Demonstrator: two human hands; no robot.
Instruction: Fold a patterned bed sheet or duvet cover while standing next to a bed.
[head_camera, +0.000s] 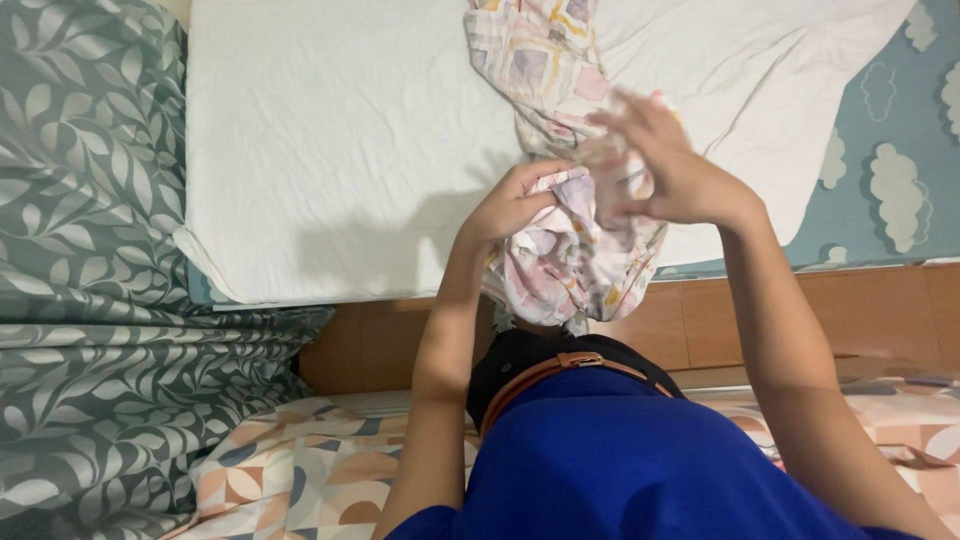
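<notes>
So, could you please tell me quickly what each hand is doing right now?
Left hand: closed, gripping the patterned cloth.
Right hand: blurred, fingers spread against the same cloth; grip cannot be told.

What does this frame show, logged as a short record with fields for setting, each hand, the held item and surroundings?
setting: bedside, seen from above
left hand: grips a bunched edge of the patterned cloth
right hand: raised over the cloth, fingers spread, motion-blurred; contact unclear
patterned cloth: pale, pastel print, gathered between the hands, trailing up across the white sheet
surroundings: green leaf-print fabric to one side, blue cloud-print sheet to the other, wooden bed frame below
</notes>
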